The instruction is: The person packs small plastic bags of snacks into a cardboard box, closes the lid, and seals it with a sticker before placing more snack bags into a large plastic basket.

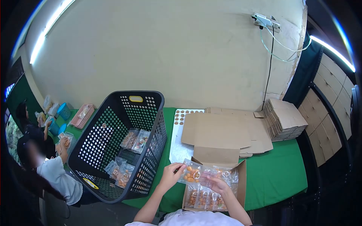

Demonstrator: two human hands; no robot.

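My left hand pinches the left end of a clear plastic snack packet. Orange-brown pieces and a round label show through the plastic. At its other end, my right hand grips the same packet, its fingers partly behind the film. Both hands hold it above an open cardboard box. Inside the box lie rows of similar snack packets, some covered by my hands and the held packet. Left of my hands stands a large black perforated basket, with more snack packets at its bottom.
Flattened cardboard boxes lie behind the open box, beside a sheet of round stickers. A stack of folded cartons stands at right on the green tablecloth. At far left, a person handles a packet near a pink basket.
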